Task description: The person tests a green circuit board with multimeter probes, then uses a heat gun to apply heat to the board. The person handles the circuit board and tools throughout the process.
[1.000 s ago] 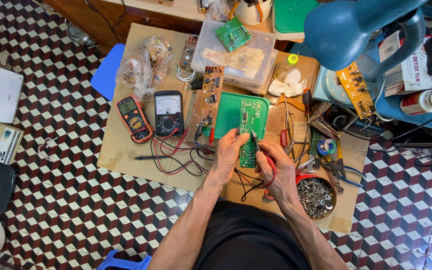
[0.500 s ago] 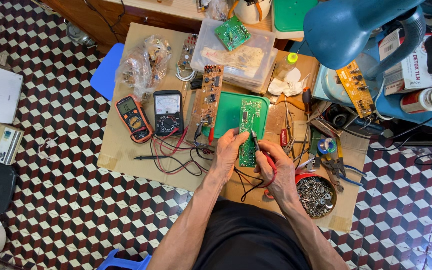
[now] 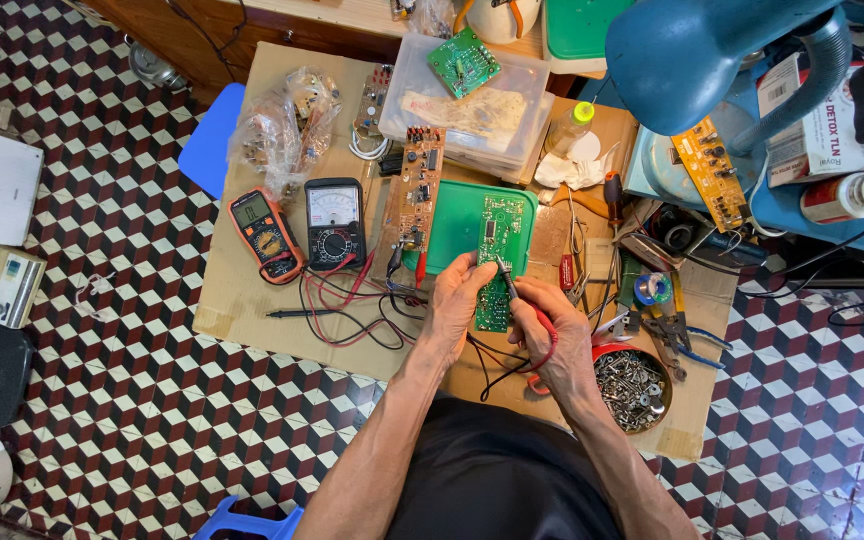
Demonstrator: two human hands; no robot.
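Both forearms are bare from elbow to wrist, with no sleeves, watch or rings showing. The left hand point(image 3: 459, 300) and right hand point(image 3: 552, 335) are ungloved. A plain black garment point(image 3: 497, 475) covers the lap.

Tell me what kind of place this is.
Likely an electronics repair bench: hands hold a narrow green circuit board and a probe, beside an orange digital multimeter, a black analogue meter and a bowl of screws.

meters point(image 3: 302, 228) left of circuit board point(image 3: 497, 262)
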